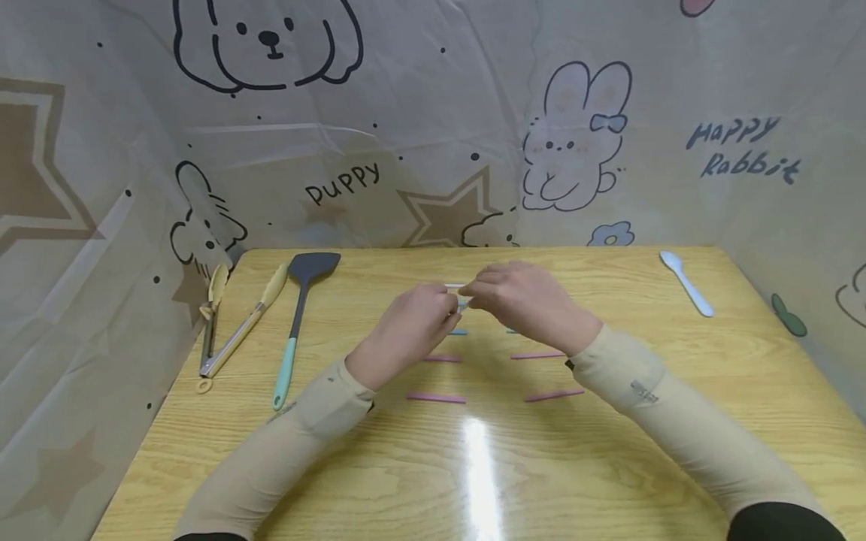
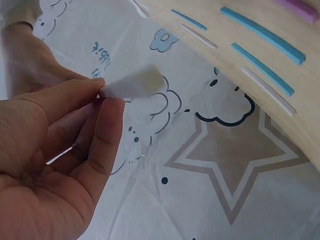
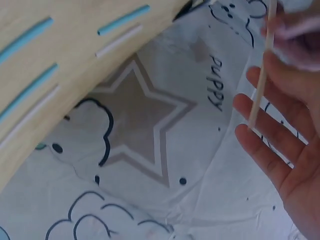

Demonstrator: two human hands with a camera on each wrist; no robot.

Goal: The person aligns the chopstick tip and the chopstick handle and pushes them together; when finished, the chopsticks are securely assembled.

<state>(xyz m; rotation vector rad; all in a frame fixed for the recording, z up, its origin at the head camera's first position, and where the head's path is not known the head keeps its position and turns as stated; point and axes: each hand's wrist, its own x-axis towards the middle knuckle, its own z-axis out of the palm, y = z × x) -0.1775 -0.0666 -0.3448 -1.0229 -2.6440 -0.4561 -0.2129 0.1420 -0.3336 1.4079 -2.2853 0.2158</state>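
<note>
Pale stick [image 3: 258,95] in the narrow pinch grip of left hand [image 1: 404,321] and right hand [image 1: 526,302]

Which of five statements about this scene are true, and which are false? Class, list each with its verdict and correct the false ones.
1. The dark-grey spatula with a turquoise handle lies on the light-brown wooden table. True.
2. The pale-blue spoon lies against the spatula. False: it lies apart, near the table's far right corner.
3. The bare left hand pinches a thin pale stick. True.
4. The bare right hand lies flat on the table. False: it is raised, close to the left hand.
5. The two nearest thin pink-purple sticks lie apart. True.
</note>
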